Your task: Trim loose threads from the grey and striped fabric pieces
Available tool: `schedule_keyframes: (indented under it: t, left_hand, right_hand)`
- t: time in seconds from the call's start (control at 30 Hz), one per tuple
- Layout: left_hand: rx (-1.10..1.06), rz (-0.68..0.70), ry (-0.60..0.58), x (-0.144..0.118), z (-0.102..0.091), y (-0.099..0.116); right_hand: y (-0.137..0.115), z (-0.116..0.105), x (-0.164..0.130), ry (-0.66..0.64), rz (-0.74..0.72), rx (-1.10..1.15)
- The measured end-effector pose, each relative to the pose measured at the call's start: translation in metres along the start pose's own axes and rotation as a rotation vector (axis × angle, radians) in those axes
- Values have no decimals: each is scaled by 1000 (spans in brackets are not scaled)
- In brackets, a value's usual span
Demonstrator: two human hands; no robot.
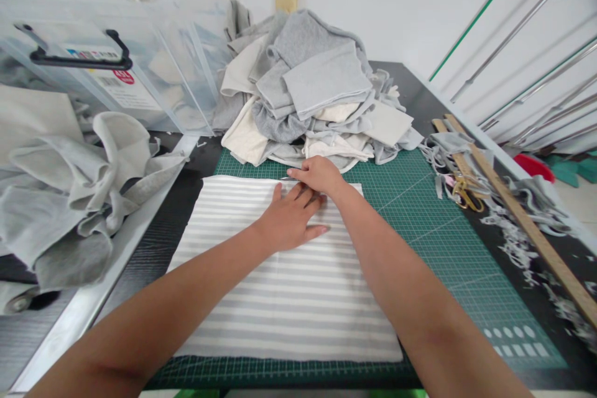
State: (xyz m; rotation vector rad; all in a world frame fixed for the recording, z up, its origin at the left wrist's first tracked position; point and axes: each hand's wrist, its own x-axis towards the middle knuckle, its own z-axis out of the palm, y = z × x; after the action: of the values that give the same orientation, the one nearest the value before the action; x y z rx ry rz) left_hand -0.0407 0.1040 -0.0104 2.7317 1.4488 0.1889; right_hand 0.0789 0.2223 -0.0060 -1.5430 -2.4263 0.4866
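A grey-and-white striped cloth (289, 298) lies flat on the green cutting mat (420, 230). My left hand (291, 217) rests flat near the cloth's far edge, fingers spread, with the palm down on the stripes. Just beyond it, my right hand (319, 174) is closed at that far edge. A thin metal tool (288, 179) shows a sliver under the right fingers, pointing left along the edge; most of it is hidden, so its kind is unclear.
A heap of grey and cream cloth pieces (321, 81) stands behind the mat. More cloth (93, 180) lies at the left, before a clear plastic bin (186, 81). On the right are gold-handled scissors (466, 193), a long wooden ruler (527, 217) and scraps (517, 249).
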Motion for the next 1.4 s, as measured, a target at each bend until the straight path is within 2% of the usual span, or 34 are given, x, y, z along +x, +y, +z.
schedule_keyframes:
  t: [0.53,1.4]
  left_hand:
    - [-41,34,-97,-3,-8,-11]
    - [-30,54,-72,-3,-10,-9]
  right_hand:
    - [-3,-4,-1,-38,-2,-51]
    - [-14,0,0,-39,14,-91]
